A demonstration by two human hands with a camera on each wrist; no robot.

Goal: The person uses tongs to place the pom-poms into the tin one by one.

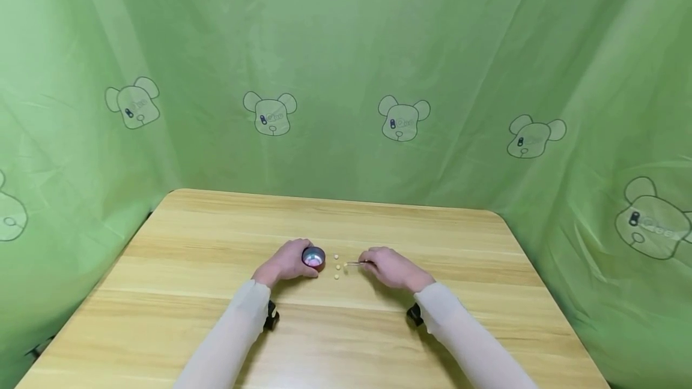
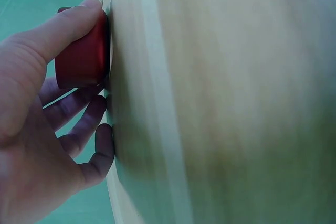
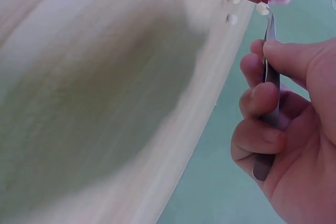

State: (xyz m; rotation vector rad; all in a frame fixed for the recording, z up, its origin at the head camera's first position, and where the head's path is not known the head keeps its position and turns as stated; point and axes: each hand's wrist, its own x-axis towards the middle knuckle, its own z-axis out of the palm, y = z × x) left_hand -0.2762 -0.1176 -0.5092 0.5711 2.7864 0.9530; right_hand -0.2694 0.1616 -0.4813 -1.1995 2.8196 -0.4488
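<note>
Around the side of the red cup [image 2: 81,59], the left hand [image 1: 289,261] curves its thumb and fingers, grasping it as it stands upright on the wooden table [image 1: 357,341]. Just right of the cup, three small pale beads [image 1: 338,267] lie in a row. Beyond them from the cup, the right hand [image 1: 391,268] grips metal tweezers [image 3: 272,73], fingers curled round, with another bead [image 3: 262,8] at the tips, raised and pointing toward the cup. Well behind the cup hangs a green curtain [image 1: 335,47] printed with bear heads.

Wood-grain table [image 1: 346,341] under red cup [image 2: 84,56], three pale pellets [image 1: 338,267].
</note>
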